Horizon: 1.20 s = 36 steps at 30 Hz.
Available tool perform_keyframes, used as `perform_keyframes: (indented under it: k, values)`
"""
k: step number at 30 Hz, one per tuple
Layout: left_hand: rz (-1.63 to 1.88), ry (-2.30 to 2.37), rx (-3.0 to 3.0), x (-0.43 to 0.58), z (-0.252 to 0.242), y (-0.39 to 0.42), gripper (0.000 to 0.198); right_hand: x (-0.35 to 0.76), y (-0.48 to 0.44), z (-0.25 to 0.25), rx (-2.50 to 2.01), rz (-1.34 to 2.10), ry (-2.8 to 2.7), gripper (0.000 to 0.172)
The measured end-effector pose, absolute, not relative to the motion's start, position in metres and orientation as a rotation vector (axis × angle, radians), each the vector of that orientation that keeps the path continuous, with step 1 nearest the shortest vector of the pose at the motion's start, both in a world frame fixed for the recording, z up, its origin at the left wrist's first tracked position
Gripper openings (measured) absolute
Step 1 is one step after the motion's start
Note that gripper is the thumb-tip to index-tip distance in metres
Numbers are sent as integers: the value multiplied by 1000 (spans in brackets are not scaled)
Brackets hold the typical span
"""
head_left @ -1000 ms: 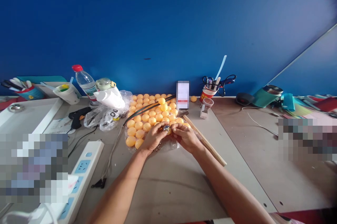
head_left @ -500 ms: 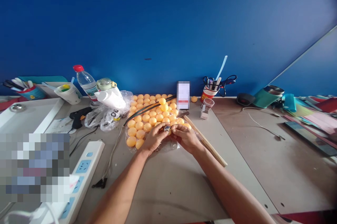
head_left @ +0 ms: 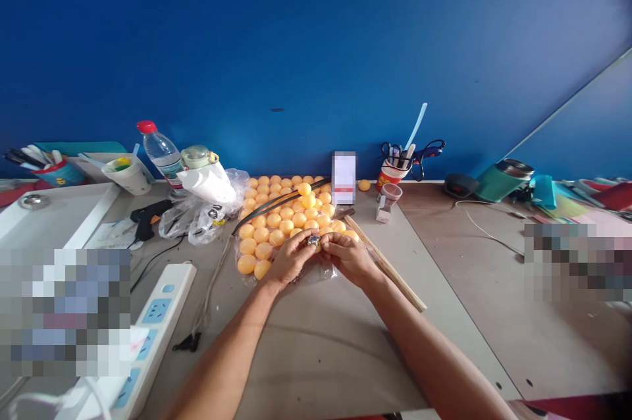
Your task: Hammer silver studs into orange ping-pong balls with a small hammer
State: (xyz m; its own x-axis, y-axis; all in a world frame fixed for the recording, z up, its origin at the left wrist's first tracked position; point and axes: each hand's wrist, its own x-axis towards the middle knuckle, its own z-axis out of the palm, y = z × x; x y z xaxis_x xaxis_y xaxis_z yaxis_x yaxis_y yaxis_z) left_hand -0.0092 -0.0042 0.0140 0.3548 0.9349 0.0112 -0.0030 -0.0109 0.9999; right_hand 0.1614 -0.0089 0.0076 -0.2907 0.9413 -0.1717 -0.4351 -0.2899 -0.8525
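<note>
Between my two hands is a small shiny metallic object [head_left: 313, 241], too small to identify. My left hand [head_left: 290, 258] pinches it from the left. The fingers of my right hand [head_left: 348, 258] are pressed together at its right side; what they grip is too small to make out. Both hands are over the near edge of a clear bag of orange balls [head_left: 263, 251]. Two loose orange balls [head_left: 304, 189] rest on top of the others, beside a dark strip [head_left: 281, 200] lying across them. Right of my right hand lie thin wooden sticks [head_left: 390, 264].
A white power strip [head_left: 157, 311], a glue gun [head_left: 147, 219] and a bottle [head_left: 160, 150] stand or lie at left. Behind are a phone [head_left: 344, 178] and a cup of tools [head_left: 392, 173]. A green flask [head_left: 504, 180] lies at right.
My hands have barely moved and keep their grip on the small object. A blurred patch now covers the dark flat item at the far right.
</note>
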Motion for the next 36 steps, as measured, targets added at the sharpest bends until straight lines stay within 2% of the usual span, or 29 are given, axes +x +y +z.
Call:
perform_keyframes:
  k: [36]
  values:
    - [922,933,1469,-9,12,-4,39,163,-8,11,-976,1729,-972,29]
